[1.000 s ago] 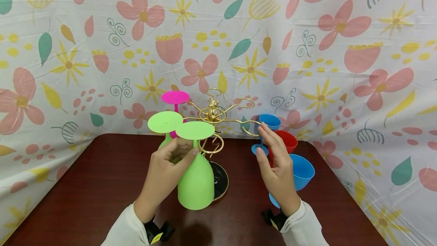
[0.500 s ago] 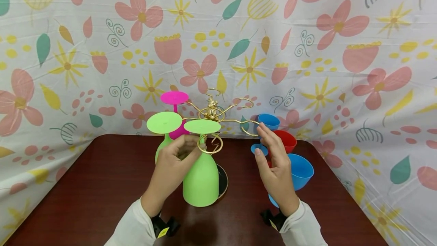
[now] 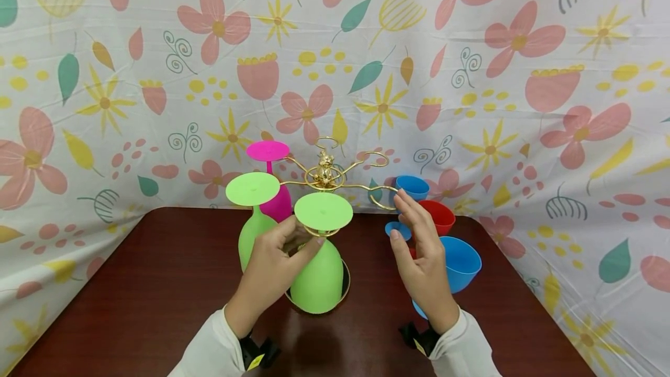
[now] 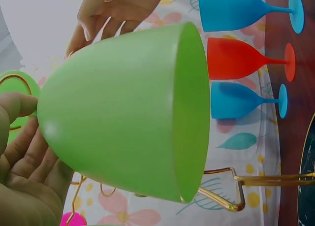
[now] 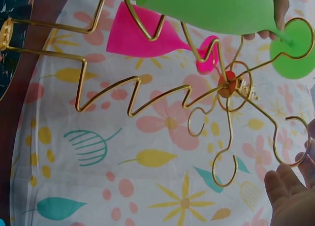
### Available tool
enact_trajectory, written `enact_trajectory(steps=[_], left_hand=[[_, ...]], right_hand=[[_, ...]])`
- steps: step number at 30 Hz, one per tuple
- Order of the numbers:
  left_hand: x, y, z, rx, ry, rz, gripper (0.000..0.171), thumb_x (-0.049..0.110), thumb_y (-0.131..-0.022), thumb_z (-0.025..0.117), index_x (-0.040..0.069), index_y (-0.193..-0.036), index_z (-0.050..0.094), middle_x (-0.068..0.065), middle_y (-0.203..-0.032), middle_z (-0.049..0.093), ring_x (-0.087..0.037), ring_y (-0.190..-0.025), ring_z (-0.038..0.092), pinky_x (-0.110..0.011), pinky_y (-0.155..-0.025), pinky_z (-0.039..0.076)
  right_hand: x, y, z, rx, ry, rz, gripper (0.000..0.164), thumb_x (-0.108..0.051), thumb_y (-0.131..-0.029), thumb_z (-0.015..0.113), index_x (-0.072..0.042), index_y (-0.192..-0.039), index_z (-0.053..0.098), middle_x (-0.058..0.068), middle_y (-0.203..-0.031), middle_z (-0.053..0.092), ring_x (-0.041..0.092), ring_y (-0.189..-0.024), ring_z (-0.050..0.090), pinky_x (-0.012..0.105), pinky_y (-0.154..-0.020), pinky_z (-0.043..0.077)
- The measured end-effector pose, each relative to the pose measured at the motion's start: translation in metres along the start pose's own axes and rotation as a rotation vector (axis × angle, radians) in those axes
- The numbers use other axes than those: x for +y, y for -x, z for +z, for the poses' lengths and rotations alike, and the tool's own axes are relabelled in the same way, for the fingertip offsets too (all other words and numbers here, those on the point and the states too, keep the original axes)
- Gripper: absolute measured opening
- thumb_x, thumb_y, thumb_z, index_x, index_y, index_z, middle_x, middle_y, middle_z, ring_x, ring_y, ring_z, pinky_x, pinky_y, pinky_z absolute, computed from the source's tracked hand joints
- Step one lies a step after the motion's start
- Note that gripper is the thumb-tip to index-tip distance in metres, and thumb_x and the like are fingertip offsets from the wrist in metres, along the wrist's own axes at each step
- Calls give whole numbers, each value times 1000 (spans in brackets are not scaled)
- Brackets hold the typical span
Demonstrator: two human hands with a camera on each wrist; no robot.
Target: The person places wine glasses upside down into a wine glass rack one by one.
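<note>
My left hand [image 3: 274, 272] pinches a light green plastic goblet [image 3: 319, 281] near its stem. This goblet is upside down, its round foot uppermost and its stem at the front ring of a gold metal rack [image 3: 325, 176]. In the left wrist view the goblet's bowl [image 4: 118, 113] covers much of the scene. On the rack's left side a second green goblet [image 3: 253, 189] and a magenta goblet [image 3: 268, 151] hang upside down. My right hand [image 3: 429, 266] has its fingers extended, fingertips at the rack's right ring [image 5: 290, 163], thumb apart from them.
To the right, behind my right hand, a blue goblet [image 3: 462, 262], a red goblet [image 3: 442, 218] and another blue goblet [image 3: 413, 185] stand upright in a row. The rack's round black base [image 3: 345, 284] sits on the dark wooden table [image 3: 157, 295]. A flowered cloth [image 3: 335, 45] hangs behind.
My left hand has carried the green goblet rightward, its stem passing from left of the front ring to the ring itself, its foot now over it. My right hand has stayed at the right ring.
</note>
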State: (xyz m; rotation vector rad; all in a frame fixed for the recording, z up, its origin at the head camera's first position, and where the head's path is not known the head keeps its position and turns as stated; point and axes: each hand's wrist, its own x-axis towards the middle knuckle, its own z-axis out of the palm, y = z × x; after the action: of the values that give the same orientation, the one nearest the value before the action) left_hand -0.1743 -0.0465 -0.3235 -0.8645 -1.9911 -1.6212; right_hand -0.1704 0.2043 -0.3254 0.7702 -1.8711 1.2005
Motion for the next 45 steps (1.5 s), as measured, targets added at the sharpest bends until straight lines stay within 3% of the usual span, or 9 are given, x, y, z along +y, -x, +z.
enact_trajectory(steps=[7,16,21,26,28,33,37,39,45], left_hand=[[-2,2,0,12,-106,138,32,12,-89,77,17,-120,70,7,-91,65,-13,-72,60,-29,-60,47],[3,7,-7,-11,-161,122,26,15,-88,79,20,-112,71,10,-88,64,-11,-74,59,-33,-62,53],[11,10,-17,-65,-183,101,24,18,-90,78,21,-111,68,12,-96,68,-9,-86,66,-33,-74,57],[26,10,-33,-86,-212,111,29,9,-89,77,21,-114,68,14,-105,69,-12,-99,70,-29,-86,55],[33,9,-42,-84,-266,121,30,6,-89,76,22,-113,68,15,-104,69,-11,-99,69,-27,-87,55],[55,6,-65,-60,-433,130,27,7,-88,75,23,-110,69,21,-98,68,-2,-88,66,-22,-73,53],[74,-1,-81,-39,-487,201,26,7,-88,75,24,-106,71,21,-87,67,-2,-78,64,-18,-67,50],[82,-7,-86,-35,-490,238,27,6,-87,75,24,-107,71,20,-84,67,-2,-78,64,-17,-73,51],[99,-27,-98,-75,-499,311,24,4,-87,74,18,-107,73,16,-87,70,0,-80,67,-17,-73,52]], right_hand=[[1,0,0,-4,-18,-6,60,11,-92,60,-3,-149,46,10,-155,41,31,-140,37,29,-106,43],[0,1,0,-17,-25,19,62,13,-93,58,-5,-150,45,8,-156,39,32,-141,36,31,-106,42],[-1,1,1,-11,-34,9,62,13,-92,58,-5,-150,45,9,-155,40,31,-141,36,28,-106,42],[-1,1,1,-9,-44,-2,63,15,-91,59,-4,-150,45,11,-155,39,31,-141,36,27,-106,42],[-1,1,1,-8,-44,-2,63,14,-91,59,-4,-150,45,13,-155,39,31,-141,36,27,-106,42],[0,2,0,-21,-40,24,63,12,-93,59,-7,-151,44,12,-155,39,31,-141,36,27,-106,41],[1,2,-1,-29,-30,35,63,11,-93,59,-8,-151,44,7,-156,38,31,-141,35,27,-106,41],[1,2,-1,-30,-27,39,63,11,-93,59,-9,-152,44,6,-157,38,31,-141,35,27,-106,42],[-1,2,-2,-33,-19,42,63,11,-93,58,-8,-151,44,10,-156,38,31,-141,36,28,-106,42]])
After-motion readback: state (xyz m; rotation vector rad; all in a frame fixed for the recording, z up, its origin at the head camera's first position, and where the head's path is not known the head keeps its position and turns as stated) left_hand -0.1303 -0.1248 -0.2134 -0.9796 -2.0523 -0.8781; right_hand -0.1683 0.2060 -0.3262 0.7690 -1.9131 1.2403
